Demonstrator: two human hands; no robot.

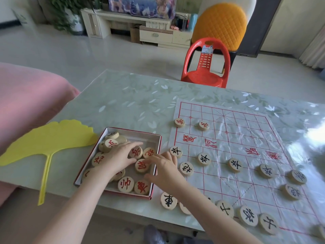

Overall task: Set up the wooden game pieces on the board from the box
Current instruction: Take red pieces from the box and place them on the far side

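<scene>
Both hands in the xiangqi box

We see the left hand [119, 159] lying over the red-lettered pieces [125, 184] in the red-rimmed box [133, 132], fingers stretched nearly straight and closed round nothing. The right hand [165, 168] reaches over the box's right wall, fingers spread and lightly bent, tips touching a red piece [142, 166] without gripping it. Just right of the box lies the plastic board sheet [246, 138] on the leaf-patterned table [133, 99] — black-lettered pieces [235, 165] stand along its near half, two red soldiers [179, 122] on its far left side. A yellow leaf-shaped fan [49, 138] lies left of the box.
</scene>
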